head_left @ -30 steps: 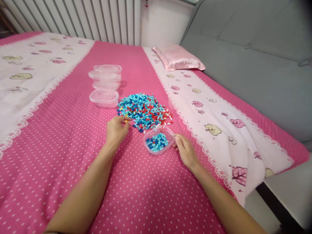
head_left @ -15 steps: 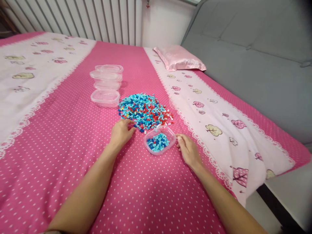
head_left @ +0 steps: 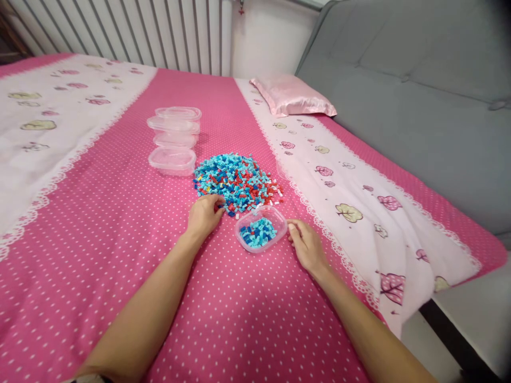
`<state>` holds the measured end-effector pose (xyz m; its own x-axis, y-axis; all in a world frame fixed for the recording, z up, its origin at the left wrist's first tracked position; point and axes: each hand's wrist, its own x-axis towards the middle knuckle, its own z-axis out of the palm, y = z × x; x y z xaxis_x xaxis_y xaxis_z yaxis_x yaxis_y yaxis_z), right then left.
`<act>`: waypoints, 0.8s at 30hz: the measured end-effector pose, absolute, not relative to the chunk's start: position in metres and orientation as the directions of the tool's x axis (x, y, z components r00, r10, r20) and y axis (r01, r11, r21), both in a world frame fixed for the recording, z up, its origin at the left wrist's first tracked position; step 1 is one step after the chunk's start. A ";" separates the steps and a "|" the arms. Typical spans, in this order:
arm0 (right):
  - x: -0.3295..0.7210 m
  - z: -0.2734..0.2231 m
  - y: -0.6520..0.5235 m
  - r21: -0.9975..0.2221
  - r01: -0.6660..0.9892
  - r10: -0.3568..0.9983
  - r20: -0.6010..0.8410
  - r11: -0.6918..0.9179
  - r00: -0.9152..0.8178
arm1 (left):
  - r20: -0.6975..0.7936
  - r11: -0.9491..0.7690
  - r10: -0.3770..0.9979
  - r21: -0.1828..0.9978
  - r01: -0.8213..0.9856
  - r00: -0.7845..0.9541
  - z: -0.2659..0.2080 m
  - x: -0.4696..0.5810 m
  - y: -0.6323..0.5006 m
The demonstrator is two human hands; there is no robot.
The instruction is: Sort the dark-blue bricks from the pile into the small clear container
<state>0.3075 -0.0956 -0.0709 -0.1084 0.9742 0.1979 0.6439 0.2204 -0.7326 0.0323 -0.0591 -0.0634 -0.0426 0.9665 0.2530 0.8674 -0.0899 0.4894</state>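
Note:
A heap of small building bricks (head_left: 235, 178), mostly light blue with dark blue, red, white and a few yellow ones, lies on the bed. My left hand (head_left: 204, 215) is at the heap's near left edge, its fingers curled and closed around something too small to make out. Just in front of the heap stands a clear plastic container (head_left: 282, 230), holding light and dark blue bricks (head_left: 259, 232). At its right side, my right hand (head_left: 306, 244) has closed fingers on the rim.
Several clear plastic containers (head_left: 172, 159) stand in a row left of the heap. A pink pillow (head_left: 293, 96) lies at the back, against the grey padded headboard (head_left: 399, 101). The pink dotted bedsheet (head_left: 247, 314) has some folds. A white radiator (head_left: 159, 34) stands behind the bed.
My left hand has shifted slightly right, closer in against the heap's edge. My right hand and the container have stayed nearly still.

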 end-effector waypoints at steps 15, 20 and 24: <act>0.308 -0.072 -0.096 -0.725 0.653 0.975 0.191 0.219 -0.114 | 0.239 -0.345 0.936 0.470 0.812 0.259 -0.052 0.046 -0.071; 0.308 -0.072 -0.095 -0.722 0.649 0.969 0.212 0.240 -0.124 | 0.231 -0.305 0.947 0.432 0.849 0.223 -0.056 0.049 -0.070; 0.308 -0.072 -0.095 -0.715 0.655 0.968 0.216 0.244 -0.126 | 0.222 -0.253 0.960 0.410 0.876 0.173 -0.055 0.052 -0.071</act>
<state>0.3081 -0.0950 -0.0724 -0.1257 0.9683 0.2157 0.6547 0.2443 -0.7153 0.0515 -0.0706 -0.0551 0.1729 0.9595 0.2223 0.8764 -0.2529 0.4098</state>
